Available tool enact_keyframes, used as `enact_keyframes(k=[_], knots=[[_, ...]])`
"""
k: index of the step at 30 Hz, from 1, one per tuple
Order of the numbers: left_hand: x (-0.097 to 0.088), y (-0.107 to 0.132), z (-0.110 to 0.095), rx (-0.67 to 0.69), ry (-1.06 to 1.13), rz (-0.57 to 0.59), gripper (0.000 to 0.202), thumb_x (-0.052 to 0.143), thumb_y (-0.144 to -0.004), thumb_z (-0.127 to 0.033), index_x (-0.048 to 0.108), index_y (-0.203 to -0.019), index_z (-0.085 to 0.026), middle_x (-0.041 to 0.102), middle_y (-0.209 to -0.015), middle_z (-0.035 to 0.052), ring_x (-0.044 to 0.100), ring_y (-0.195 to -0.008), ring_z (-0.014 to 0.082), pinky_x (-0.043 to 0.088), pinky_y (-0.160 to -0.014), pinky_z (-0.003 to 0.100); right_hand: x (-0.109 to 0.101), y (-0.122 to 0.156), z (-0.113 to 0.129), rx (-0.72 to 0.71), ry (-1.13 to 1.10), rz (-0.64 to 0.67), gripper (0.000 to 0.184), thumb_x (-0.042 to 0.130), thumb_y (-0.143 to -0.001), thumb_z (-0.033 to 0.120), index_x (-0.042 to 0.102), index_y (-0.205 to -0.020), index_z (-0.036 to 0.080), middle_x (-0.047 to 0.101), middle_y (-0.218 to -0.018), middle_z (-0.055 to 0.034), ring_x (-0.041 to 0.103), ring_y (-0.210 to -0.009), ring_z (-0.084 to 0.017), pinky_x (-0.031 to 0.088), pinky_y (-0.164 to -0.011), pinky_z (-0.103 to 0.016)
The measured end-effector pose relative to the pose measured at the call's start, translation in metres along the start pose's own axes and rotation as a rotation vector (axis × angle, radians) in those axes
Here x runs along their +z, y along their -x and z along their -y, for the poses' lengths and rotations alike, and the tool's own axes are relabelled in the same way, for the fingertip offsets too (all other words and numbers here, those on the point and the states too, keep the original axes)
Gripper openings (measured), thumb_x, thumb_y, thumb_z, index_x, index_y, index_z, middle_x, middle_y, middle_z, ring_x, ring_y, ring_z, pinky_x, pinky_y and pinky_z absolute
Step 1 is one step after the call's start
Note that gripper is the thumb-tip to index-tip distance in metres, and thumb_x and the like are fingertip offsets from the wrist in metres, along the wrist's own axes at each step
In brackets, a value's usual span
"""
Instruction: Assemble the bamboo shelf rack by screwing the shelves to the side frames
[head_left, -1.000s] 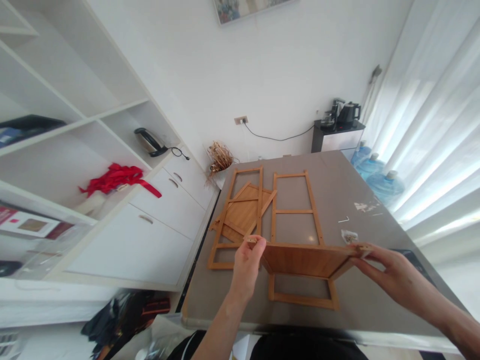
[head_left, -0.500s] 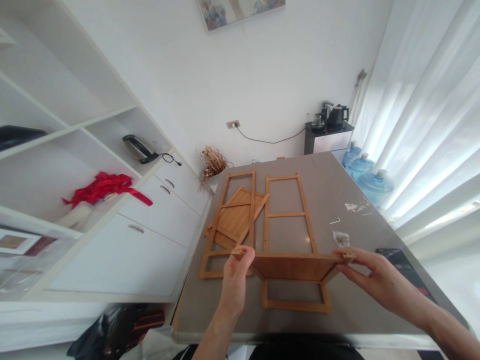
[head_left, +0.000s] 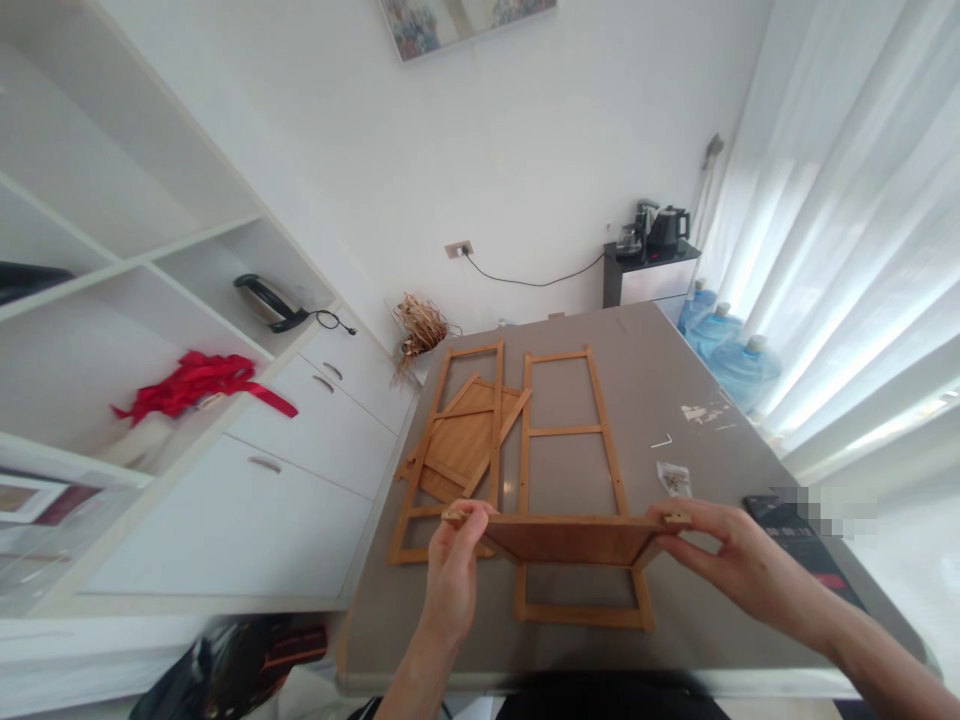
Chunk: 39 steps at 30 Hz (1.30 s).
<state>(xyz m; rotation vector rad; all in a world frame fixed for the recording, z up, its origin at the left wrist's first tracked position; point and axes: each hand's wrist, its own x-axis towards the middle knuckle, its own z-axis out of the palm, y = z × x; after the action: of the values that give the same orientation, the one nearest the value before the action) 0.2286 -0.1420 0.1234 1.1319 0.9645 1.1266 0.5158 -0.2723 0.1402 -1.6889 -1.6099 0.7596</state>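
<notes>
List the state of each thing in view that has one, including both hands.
Held panel, tilted; contact beneath unclear
Left hand, closed on the held panel's left end
Right hand, closed on its right end
Right frame, lying flat, partly hidden
Left frame, lying flat, overlapping another panel
Hex key, lying loose
Plastic bag, contents unclear
Cabinet fronts, shut
Steel kettle, unplugged

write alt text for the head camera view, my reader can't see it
A person's left hand and right hand hold a wooden panel by its ends over an open wooden frame on a grey table. A second frame overlaps another panel to the left; a small clear bag lies to the right.
</notes>
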Motion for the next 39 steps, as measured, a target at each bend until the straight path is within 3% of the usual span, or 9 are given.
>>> enact_keyframes(k=[8,14,21,35,37,39], knots=[[0.001,0.002,-0.004,0.017,-0.037,-0.020,0.018,0.067,-0.080,-0.036,0.065,-0.080,-0.018,0.063,-0.083,0.0015,0.057,-0.087,0.0168,0.043,-0.085,0.028,0.002,0.000,0.004,0.047,0.041,0.028,0.029,0.054,-0.090,0.040,0.067,-0.111,0.026,0.073,-0.107,-0.0054,0.067,-0.098,-0.023,0.053,-0.088,-0.032],[-0.004,0.002,-0.003,0.010,-0.081,0.001,0.018,0.065,-0.081,-0.038,0.064,-0.081,-0.019,0.062,-0.083,0.0013,0.056,-0.088,0.0174,0.043,-0.084,0.028,0.008,0.001,-0.008,0.030,0.074,0.101,0.022,0.051,-0.089,0.036,0.069,-0.090,0.024,0.074,-0.090,-0.0052,0.070,-0.087,-0.024,0.055,-0.084,-0.035],[-0.008,-0.001,0.000,-0.005,-0.068,0.047,0.020,0.064,-0.083,-0.039,0.064,-0.083,-0.019,0.061,-0.085,0.0017,0.055,-0.087,0.0168,0.041,-0.083,0.028,0.016,0.005,-0.019,0.070,0.140,0.060,0.027,0.051,-0.090,0.042,0.072,-0.091,0.025,0.075,-0.091,-0.0053,0.070,-0.087,-0.025,0.055,-0.082,-0.037],[-0.009,0.002,-0.002,-0.023,-0.065,0.063,0.020,0.062,-0.085,-0.039,0.063,-0.083,-0.019,0.061,-0.084,0.0013,0.054,-0.081,0.0150,0.042,-0.075,0.025,0.023,0.008,-0.008,0.110,0.162,-0.033,0.026,0.053,-0.088,0.043,0.071,-0.080,0.026,0.076,-0.084,-0.0038,0.072,-0.080,-0.024,0.058,-0.070,-0.032],[-0.015,0.003,-0.009,-0.044,-0.080,0.128,0.018,0.063,-0.084,-0.037,0.064,-0.087,-0.019,0.062,-0.088,0.0028,0.056,-0.084,0.0163,0.044,-0.078,0.026,0.026,0.010,-0.011,0.126,0.197,-0.057,0.027,0.053,-0.088,0.044,0.071,-0.079,0.026,0.076,-0.084,-0.0044,0.072,-0.081,-0.026,0.058,-0.074,-0.035],[-0.031,-0.001,-0.016,-0.103,-0.113,0.283,0.025,0.069,-0.079,-0.033,0.065,-0.099,-0.019,0.065,-0.098,0.0061,0.059,-0.094,0.0198,0.046,-0.085,0.030,0.031,0.011,-0.016,0.121,0.221,-0.079,0.027,0.053,-0.088,0.045,0.071,-0.082,0.026,0.076,-0.086,-0.0053,0.072,-0.084,-0.027,0.057,-0.078,-0.037]])
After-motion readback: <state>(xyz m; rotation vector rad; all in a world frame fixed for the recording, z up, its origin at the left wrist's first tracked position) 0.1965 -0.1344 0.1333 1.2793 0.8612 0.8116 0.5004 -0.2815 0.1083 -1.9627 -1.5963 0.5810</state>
